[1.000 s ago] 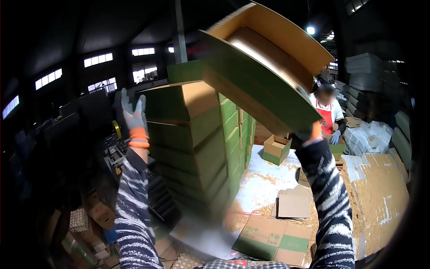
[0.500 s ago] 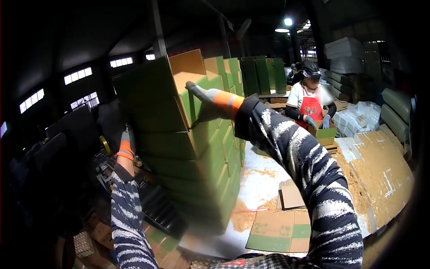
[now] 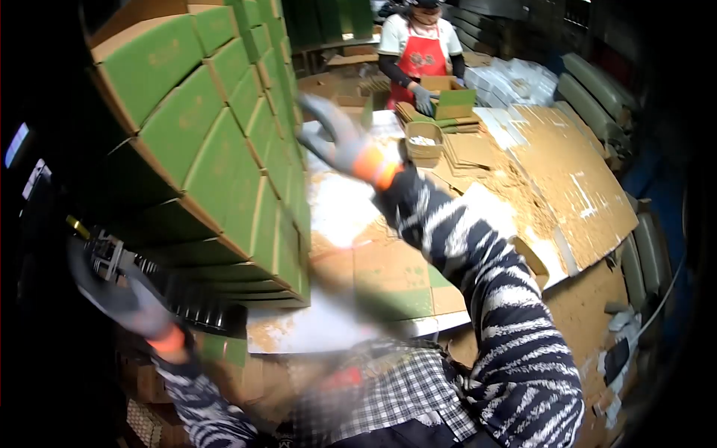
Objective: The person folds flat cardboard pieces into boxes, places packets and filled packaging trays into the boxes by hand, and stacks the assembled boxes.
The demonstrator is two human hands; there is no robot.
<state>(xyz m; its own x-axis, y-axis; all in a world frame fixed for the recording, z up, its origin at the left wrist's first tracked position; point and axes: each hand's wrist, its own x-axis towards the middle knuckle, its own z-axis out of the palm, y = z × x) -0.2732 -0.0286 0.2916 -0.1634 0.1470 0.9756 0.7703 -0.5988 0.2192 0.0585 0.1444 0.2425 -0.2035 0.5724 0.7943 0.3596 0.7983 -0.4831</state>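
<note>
I have the right hand (image 3: 340, 138) raised just beside the far end of the tall stack of green boxes (image 3: 216, 179), its blurred grey-gloved fingers stretched out and spread apart — whether any fingertip touches the cardboard, I cannot tell. My left hand (image 3: 123, 295) sits low on the other side of the stack, near a dark ribbed surface (image 3: 196, 310), thumb and fingers held wide apart. The stack stands at the left of the white table (image 3: 299, 334), a flat carton (image 3: 392, 261) beside it, and across from me a co-worker in a red apron (image 3: 420, 58) handles a smaller box (image 3: 457, 104).
</note>
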